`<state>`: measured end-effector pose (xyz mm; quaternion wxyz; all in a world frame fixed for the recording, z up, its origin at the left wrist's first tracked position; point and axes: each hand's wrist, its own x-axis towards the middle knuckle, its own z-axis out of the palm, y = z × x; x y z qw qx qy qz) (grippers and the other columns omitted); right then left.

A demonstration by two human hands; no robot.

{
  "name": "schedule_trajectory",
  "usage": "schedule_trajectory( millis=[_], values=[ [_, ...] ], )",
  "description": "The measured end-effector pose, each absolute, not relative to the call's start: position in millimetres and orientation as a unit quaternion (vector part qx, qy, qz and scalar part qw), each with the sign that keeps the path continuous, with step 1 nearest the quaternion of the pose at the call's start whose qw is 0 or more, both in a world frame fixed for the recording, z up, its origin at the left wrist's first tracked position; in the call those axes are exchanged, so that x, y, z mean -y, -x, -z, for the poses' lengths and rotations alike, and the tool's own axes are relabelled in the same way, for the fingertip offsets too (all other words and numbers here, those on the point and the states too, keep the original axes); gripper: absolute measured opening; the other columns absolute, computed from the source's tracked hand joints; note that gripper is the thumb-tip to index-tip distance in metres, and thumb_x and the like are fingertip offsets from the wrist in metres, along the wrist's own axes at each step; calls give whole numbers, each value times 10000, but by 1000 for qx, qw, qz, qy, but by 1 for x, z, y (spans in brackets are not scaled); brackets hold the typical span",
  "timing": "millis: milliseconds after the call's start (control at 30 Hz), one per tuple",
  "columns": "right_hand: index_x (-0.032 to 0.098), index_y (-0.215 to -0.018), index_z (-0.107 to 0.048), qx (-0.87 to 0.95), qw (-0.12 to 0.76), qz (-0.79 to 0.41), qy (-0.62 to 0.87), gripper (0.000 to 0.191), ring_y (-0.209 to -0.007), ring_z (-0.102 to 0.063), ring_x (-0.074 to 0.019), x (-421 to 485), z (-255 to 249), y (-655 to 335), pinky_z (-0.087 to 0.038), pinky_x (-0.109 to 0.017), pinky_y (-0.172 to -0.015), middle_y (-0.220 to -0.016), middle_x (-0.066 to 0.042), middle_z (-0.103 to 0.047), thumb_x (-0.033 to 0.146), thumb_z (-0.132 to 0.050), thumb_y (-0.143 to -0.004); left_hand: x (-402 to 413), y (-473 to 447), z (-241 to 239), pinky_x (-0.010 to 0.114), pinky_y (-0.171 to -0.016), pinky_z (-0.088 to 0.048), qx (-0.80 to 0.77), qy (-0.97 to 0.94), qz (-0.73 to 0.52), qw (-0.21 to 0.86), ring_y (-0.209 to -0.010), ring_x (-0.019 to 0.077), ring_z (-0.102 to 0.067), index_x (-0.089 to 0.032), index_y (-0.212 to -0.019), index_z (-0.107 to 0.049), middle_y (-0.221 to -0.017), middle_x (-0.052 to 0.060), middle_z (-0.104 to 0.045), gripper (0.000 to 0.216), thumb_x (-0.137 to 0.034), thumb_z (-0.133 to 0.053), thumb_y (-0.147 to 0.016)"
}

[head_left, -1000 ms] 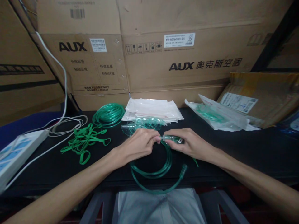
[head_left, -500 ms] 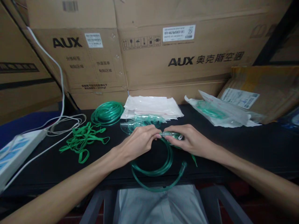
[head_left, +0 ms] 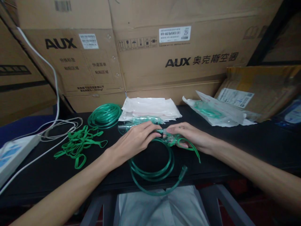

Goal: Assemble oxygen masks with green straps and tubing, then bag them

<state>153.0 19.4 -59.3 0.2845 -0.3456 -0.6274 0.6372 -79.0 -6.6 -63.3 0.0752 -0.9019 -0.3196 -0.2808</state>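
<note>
My left hand point(head_left: 138, 136) is closed, thumb and fingers pinching the upper end of a green plastic tube point(head_left: 152, 180) by its connector. From there the tube loops down over the black table's front edge, and its other, flared end lies free. My right hand point(head_left: 194, 135) is closed on a clear green oxygen mask point(head_left: 173, 139), partly hidden by the fingers. A green elastic strap point(head_left: 195, 150) hangs from the mask below the right hand. Tube end and mask port meet between the fingertips; how far they are joined I cannot tell.
Left on the table point(head_left: 113, 171) lie green elastic straps point(head_left: 76, 146), coiled green tubing point(head_left: 104, 116) and a white power strip point(head_left: 18, 157) with cables. White packets point(head_left: 150, 106) and clear masks point(head_left: 147, 120) sit behind my hands. An opened packet point(head_left: 211, 113) lies right, before cardboard boxes point(head_left: 145, 72).
My right hand has turned the mask, so more of its body and the strap now show. My left fingers have shifted on the tube end. The whole view has moved slightly.
</note>
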Motion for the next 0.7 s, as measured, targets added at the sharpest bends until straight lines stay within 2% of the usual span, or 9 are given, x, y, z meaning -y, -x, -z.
schedule_trajectory(
  millis=[100,333,600,700],
  values=[
    [107,-803,-727,614,278,-657,337,337,-403,-361,-33,-19,58,-153,-196,-198,-371,-553,41,-547,438,-788,-806,5,83,61,290,-827,-566,312,902,289,69,-917,194,-715,-140,-1121,-651,-984,66,-716,201,-264,-505,-1058],
    [101,-803,-723,614,271,-666,327,366,-409,-356,-29,-17,59,-153,-202,-190,-366,-562,44,-542,462,-781,-819,7,80,64,308,-788,-573,317,905,275,72,-890,203,-714,-137,-1150,-638,-1015,79,-715,224,-278,-488,-1063],
    [102,-862,-733,658,248,-631,326,397,-412,-368,-32,-16,61,-154,-221,-190,-384,-576,43,-531,499,-731,-866,10,78,71,300,-723,-571,310,903,284,86,-819,211,-735,-125,-1094,-653,-955,74,-739,174,-210,-509,-1046],
    [101,-853,-724,681,241,-610,326,437,-415,-374,-35,-15,60,-154,-219,-193,-392,-577,39,-529,538,-726,-867,13,77,73,299,-656,-550,325,901,266,108,-751,215,-727,-128,-1066,-668,-907,70,-736,180,-177,-499,-1032]
  ],
)
